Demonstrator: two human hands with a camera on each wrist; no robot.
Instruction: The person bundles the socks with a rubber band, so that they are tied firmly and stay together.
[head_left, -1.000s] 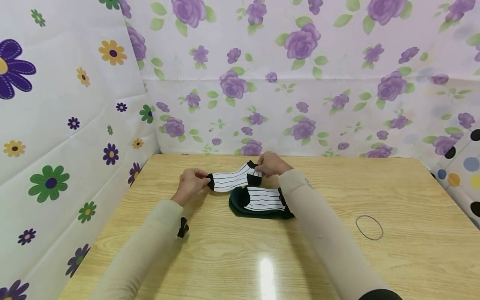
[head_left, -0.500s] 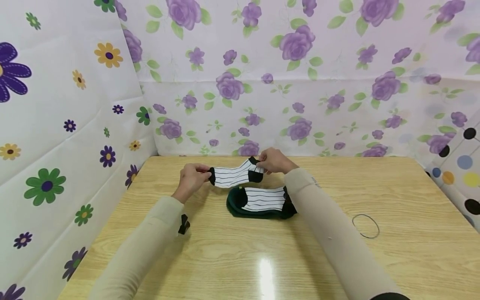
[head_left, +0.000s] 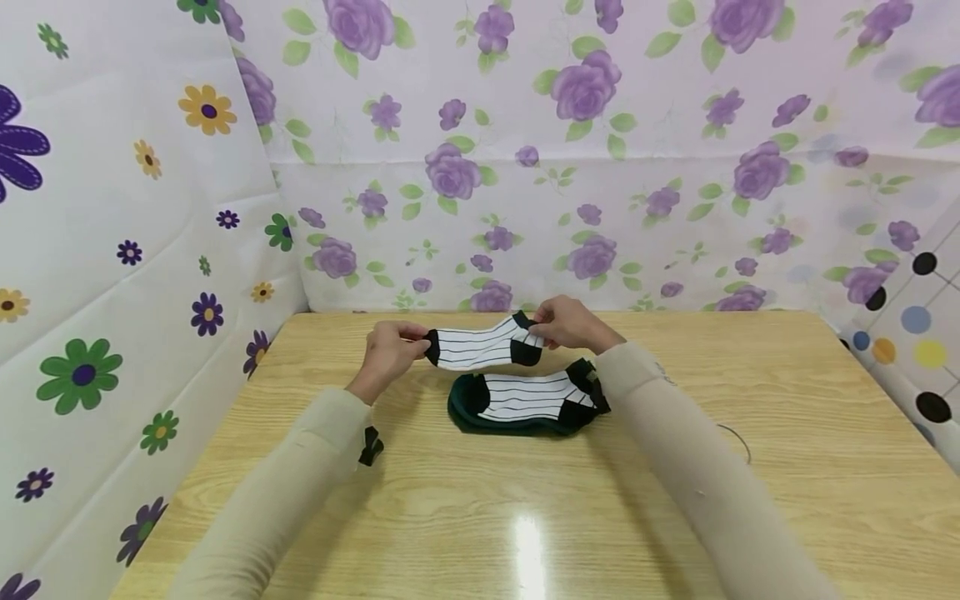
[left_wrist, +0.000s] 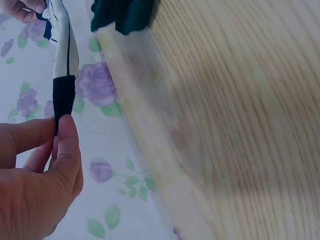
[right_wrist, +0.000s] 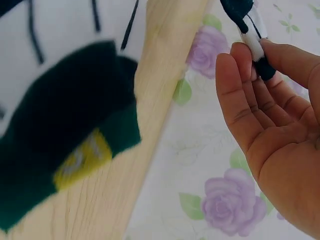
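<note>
A white ankle sock point(head_left: 476, 348) with thin black stripes and black toe, heel and cuff is stretched between both hands, above the far part of the table. My left hand point(head_left: 388, 354) pinches its black toe point(left_wrist: 64, 95) between thumb and fingers. At the cuff end, my right hand point(head_left: 570, 323) pinches the other end, palm showing in the right wrist view. Just nearer than this sock lies a matching striped sock point(head_left: 522, 397), flat on top of dark green socks point(head_left: 465, 425). A yellow label point(right_wrist: 82, 160) shows on green fabric in the right wrist view.
A thin dark loop point(head_left: 742, 442) lies on the wooden table point(head_left: 450, 517) at the right, partly covered by the right sleeve point(head_left: 690, 467). Flowered cloth point(head_left: 450, 242) hangs behind the table's far edge and along the left side.
Both hands have shifted right and a little up with the stretched sock. More of the lower striped sock's cuff end shows now, and the right sleeve covers part of the loop.
</note>
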